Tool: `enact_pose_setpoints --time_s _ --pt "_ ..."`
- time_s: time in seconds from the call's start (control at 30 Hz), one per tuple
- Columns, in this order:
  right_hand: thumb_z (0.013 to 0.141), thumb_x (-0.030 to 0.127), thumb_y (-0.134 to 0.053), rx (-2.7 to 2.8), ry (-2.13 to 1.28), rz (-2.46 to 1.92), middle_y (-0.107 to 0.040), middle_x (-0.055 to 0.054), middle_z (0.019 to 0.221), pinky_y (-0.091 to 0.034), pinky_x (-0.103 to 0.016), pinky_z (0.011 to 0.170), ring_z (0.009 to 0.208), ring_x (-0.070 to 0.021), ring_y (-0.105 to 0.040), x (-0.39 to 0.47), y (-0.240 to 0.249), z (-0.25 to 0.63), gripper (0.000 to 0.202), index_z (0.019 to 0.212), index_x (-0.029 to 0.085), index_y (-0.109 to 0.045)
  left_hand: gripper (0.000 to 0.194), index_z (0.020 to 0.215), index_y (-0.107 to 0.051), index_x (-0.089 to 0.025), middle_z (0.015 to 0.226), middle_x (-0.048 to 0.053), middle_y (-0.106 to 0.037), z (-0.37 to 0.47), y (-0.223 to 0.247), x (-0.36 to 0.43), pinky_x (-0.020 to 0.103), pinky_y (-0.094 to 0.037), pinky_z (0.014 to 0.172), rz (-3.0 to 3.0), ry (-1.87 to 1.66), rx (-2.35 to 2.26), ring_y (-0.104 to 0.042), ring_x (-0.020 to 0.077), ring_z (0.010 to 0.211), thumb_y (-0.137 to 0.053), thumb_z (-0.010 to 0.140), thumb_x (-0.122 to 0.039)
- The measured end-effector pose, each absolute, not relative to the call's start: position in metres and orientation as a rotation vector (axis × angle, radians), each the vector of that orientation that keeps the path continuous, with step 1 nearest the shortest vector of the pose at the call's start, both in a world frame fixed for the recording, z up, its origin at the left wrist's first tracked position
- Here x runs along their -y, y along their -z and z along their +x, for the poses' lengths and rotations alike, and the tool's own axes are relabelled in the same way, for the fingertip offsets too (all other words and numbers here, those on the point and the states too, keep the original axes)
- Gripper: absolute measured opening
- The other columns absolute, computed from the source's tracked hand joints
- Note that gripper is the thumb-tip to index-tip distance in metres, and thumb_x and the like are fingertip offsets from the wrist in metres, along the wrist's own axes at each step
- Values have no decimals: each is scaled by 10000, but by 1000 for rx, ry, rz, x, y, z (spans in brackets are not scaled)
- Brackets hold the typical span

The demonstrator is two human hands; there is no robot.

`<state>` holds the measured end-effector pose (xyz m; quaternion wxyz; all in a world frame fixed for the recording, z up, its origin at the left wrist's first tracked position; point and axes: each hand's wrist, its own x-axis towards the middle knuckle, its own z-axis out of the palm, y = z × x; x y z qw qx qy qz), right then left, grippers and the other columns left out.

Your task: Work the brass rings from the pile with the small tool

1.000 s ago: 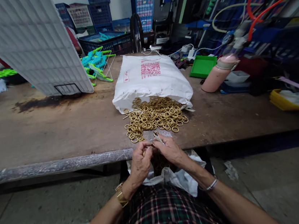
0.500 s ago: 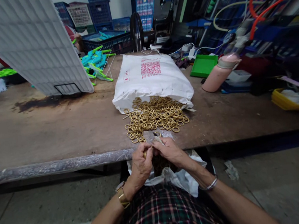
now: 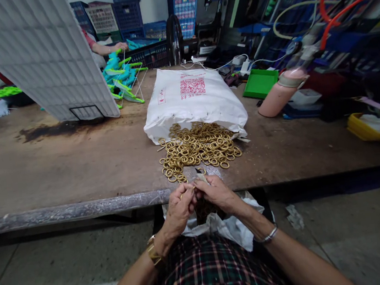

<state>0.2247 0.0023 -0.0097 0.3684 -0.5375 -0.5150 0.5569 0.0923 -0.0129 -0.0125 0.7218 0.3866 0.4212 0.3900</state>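
My left hand (image 3: 180,207) is closed on a gold ring (image 3: 182,196) at the table's front edge. My right hand (image 3: 217,193) is closed beside it, fingertips nearly touching the left ones, around a small tool with a pale wrapped handle (image 3: 201,176) and a dark tip. Just beyond my hands, a pile of gold rings (image 3: 194,149) spills from the mouth of a white printed sack (image 3: 170,94). In my lap lies an open white bag (image 3: 235,231) with more rings inside, partly hidden by my hands.
A white ribbed panel (image 3: 44,54) stands at left. Behind it, a person's hand (image 3: 121,46) touches turquoise and green hangers (image 3: 123,76). Toward the right are a green tray (image 3: 260,83), a pink bottle (image 3: 279,94) and a yellow tray (image 3: 372,131).
The other person's arm has reached out over the hangers, which have shifted. My left fingers have moved slightly around the ring; my right hand has barely moved.
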Motion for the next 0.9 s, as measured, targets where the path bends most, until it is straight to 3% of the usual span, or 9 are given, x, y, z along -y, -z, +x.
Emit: enact_pose_setpoints --time_s 0.17,0.4,0.9 --pt "792 357 -440 1421 -1143 -1525 -507 17 542 -314 -221 510 515 -105 -434 -2 14 230 245 654 179 -536 385 757 -474 -162 545 -68 -417 92 13 14 158 -208 393 868 -889 -953 -299 25 408 -585 695 -526" --pt "759 154 -396 2164 -623 -1638 -568 -18 632 -288 -240 566 573 -134 -486 14 6 232 143 765 190 -535 343 744 -469 -162 537 -65 -421 92 11 14 166 -226 395 971 -956 -1054 -304 32 410 -548 732 -495" --pt "802 176 -374 2288 -400 -1947 -645 -62 710 -250 -264 537 613 -168 -569 9 16 242 222 933 179 -553 330 738 -482 -163 524 -61 -420 90 6 25 172 -227 398 1056 -925 -983 -318 41 420 -530 762 -489"
